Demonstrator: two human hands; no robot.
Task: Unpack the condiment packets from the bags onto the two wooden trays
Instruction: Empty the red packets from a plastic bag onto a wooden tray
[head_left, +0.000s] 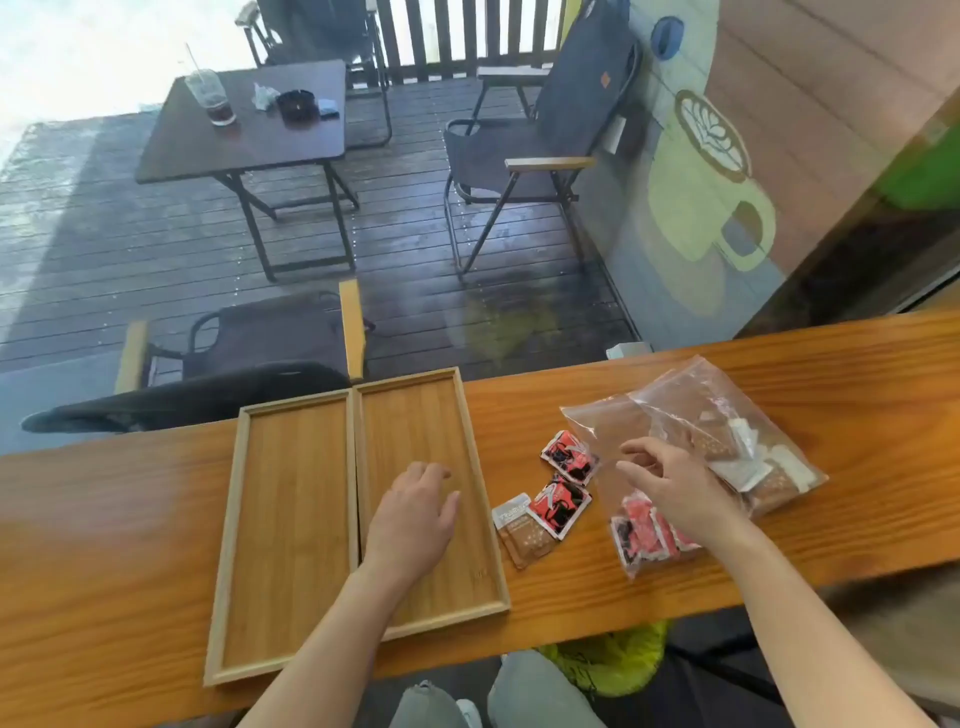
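My left hand (415, 514) lies flat over the right wooden tray (470, 525), fingers (441, 475) spread and released, gripping nothing. The left wooden tray (291, 519) sits touching it, just left of those fingers; both trays are bare.

My right hand (667, 486) rests on a clear zip bag (670, 415), fingers (631, 475) loosely curled; I cannot tell whether they pinch the plastic or only press on it. Under my palm and wrist, red packets (644, 530) show through the bag, partly hidden by my hand. Beyond the fingertips, brown and white packets (763, 467) fill the rest of the bag, blurred by the plastic.

Between my two hands, three loose packets lie on the worktop (130, 519): a brown-and-white packet (522, 530) nearest, its white strip carrying writing too blurred for me to read; a red-and-black packet (561, 504) overlapping it; and another red-and-black packet (569, 457) just left of my right fingertips. Their printing is not legible.

Farther off, past the worktop edge, a dark table (249, 119) holds a plastic cup (213, 98) with a dark drink.
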